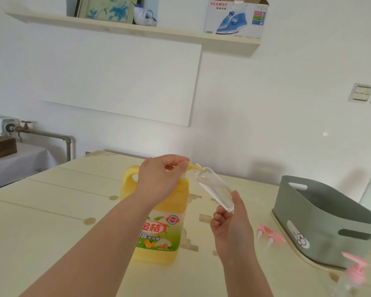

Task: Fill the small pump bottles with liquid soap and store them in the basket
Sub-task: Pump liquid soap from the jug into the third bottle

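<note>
A big yellow soap jug with a pump stands at the middle of the pale table. My left hand rests on top of the pump head, fingers curled over it. The yellow spout pokes into the mouth of a small clear bottle, held tilted and without its pump. My right hand grips that bottle by its base. Two pink pump tops lie on the table beside a grey-green basket at the right. A small bottle with a pink pump stands blurred at the lower right.
A wall shelf above holds an iron box and pictures. At far left there is a second table with a wooden box, with a pipe behind it. The basket sits on a cream tray near the table's right edge.
</note>
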`<state>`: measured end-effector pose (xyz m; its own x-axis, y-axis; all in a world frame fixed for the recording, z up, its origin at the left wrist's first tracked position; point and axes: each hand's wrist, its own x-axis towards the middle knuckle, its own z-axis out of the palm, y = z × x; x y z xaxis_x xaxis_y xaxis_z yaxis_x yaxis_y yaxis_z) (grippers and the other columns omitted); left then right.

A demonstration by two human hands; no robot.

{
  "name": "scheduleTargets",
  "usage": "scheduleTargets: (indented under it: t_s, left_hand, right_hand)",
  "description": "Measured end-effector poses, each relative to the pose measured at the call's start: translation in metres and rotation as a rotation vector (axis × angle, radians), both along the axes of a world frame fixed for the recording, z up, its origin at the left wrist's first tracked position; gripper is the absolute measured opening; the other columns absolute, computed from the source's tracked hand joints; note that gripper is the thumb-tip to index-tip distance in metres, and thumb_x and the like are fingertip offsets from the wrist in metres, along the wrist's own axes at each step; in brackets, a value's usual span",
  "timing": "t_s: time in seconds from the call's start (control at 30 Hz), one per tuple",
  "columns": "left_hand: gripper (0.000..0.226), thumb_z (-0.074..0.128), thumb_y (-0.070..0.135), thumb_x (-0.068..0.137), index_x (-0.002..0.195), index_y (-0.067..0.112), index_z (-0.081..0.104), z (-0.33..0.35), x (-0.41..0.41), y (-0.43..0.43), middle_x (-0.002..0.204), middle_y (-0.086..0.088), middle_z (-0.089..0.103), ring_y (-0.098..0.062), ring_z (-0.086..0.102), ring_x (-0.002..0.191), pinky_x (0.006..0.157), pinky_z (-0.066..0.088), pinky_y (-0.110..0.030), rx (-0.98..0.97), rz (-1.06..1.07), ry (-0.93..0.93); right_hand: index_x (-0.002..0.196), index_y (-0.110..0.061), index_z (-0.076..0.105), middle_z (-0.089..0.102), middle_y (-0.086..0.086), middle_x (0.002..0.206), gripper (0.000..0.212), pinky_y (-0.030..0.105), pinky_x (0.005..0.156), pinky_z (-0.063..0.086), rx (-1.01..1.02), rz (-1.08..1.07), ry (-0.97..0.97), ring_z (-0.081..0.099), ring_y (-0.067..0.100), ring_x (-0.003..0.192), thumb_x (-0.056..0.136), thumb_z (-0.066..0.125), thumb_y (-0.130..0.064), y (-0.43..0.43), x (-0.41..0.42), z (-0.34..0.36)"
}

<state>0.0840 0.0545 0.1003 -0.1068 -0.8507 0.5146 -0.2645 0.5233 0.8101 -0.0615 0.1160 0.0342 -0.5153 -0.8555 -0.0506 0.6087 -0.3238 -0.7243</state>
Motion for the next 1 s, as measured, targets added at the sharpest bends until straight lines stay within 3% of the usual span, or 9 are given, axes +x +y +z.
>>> scheduleTargets:
  t_s: [0.17,0.27,0.4,0.5,0.63,0.73,0.8,0.93,1.0]
  left_hand:
    - [0.015,0.058,0.041,0.086,0.074,0.047,0.064,-0.011,-0.004,0.001,0.071,0.026,0.064,0.003,0.055,0.083,0.098,0.04,-0.043,-0.08,0.095,0.013]
    - [0.014,0.058,0.034,0.088,0.075,0.039,0.063,-0.013,-0.008,0.004,0.066,0.026,0.055,0.017,0.047,0.076,0.096,0.033,-0.031,-0.152,0.164,-0.044]
    - [0.014,0.057,0.031,0.088,0.077,0.034,0.064,-0.017,-0.006,0.002,0.079,0.018,0.063,-0.003,0.054,0.076,0.087,0.019,-0.021,-0.284,0.226,-0.216]
    - [0.013,0.056,0.032,0.089,0.079,0.034,0.065,-0.02,-0.006,0.0,0.08,0.018,0.063,-0.005,0.053,0.076,0.083,0.016,-0.019,-0.292,0.234,-0.251]
    - [0.014,0.056,0.033,0.089,0.081,0.034,0.067,-0.016,-0.004,0.004,0.071,0.026,0.055,0.003,0.049,0.074,0.085,0.018,-0.019,-0.228,0.216,-0.209]
    - [0.016,0.058,0.037,0.088,0.073,0.042,0.063,-0.007,-0.003,0.004,0.061,0.032,0.056,0.001,0.049,0.065,0.095,0.034,-0.031,-0.082,0.138,-0.144]
    - [0.017,0.058,0.041,0.087,0.071,0.046,0.061,-0.001,-0.002,0.004,0.064,0.043,0.053,0.003,0.051,0.063,0.096,0.04,-0.037,0.0,0.093,-0.103]
    - [0.015,0.058,0.045,0.086,0.072,0.05,0.061,0.0,-0.002,0.005,0.068,0.033,0.061,0.008,0.051,0.067,0.093,0.044,-0.037,0.005,0.091,-0.068]
    - [0.016,0.057,0.045,0.086,0.072,0.052,0.059,0.0,-0.003,0.006,0.07,0.042,0.057,0.011,0.05,0.07,0.094,0.043,-0.039,-0.011,0.092,-0.075]
  right_hand:
    - [0.124,-0.007,0.057,0.044,0.001,0.058,0.043,0.018,0.039,0.036,-0.01,0.01,0.0,0.041,0.01,0.047,0.092,0.06,-0.035,-0.001,0.001,-0.002]
    - [0.125,-0.008,0.057,0.044,0.001,0.057,0.043,0.018,0.04,0.036,-0.009,0.009,-0.003,0.041,0.009,0.046,0.092,0.059,-0.035,-0.003,0.0,-0.006]
    - [0.125,-0.008,0.058,0.044,0.001,0.057,0.043,0.018,0.04,0.036,0.023,0.004,-0.006,0.041,0.009,0.046,0.092,0.059,-0.035,-0.004,-0.001,-0.014]
    - [0.125,-0.008,0.058,0.044,0.001,0.057,0.043,0.018,0.039,0.036,0.027,-0.003,-0.019,0.041,0.01,0.046,0.091,0.06,-0.035,-0.006,0.0,-0.015]
    - [0.124,-0.007,0.058,0.044,0.001,0.056,0.043,0.018,0.039,0.036,0.035,-0.002,-0.012,0.041,0.01,0.046,0.091,0.06,-0.035,-0.005,-0.002,-0.014]
    - [0.122,-0.007,0.059,0.045,0.001,0.056,0.041,0.018,0.039,0.036,0.034,0.007,-0.006,0.041,0.01,0.046,0.091,0.06,-0.034,-0.003,-0.002,-0.01]
    - [0.122,-0.008,0.059,0.045,0.001,0.057,0.041,0.018,0.039,0.036,0.018,0.011,-0.001,0.041,0.01,0.046,0.091,0.06,-0.035,-0.003,-0.002,-0.006]
    - [0.125,-0.005,0.057,0.045,0.001,0.057,0.045,0.018,0.039,0.036,-0.006,0.012,-0.001,0.041,0.01,0.047,0.091,0.06,-0.034,-0.004,-0.002,-0.002]
    - [0.125,-0.005,0.057,0.044,0.001,0.056,0.045,0.018,0.039,0.036,-0.01,0.014,-0.003,0.041,0.01,0.046,0.091,0.06,-0.035,-0.003,-0.001,-0.003]
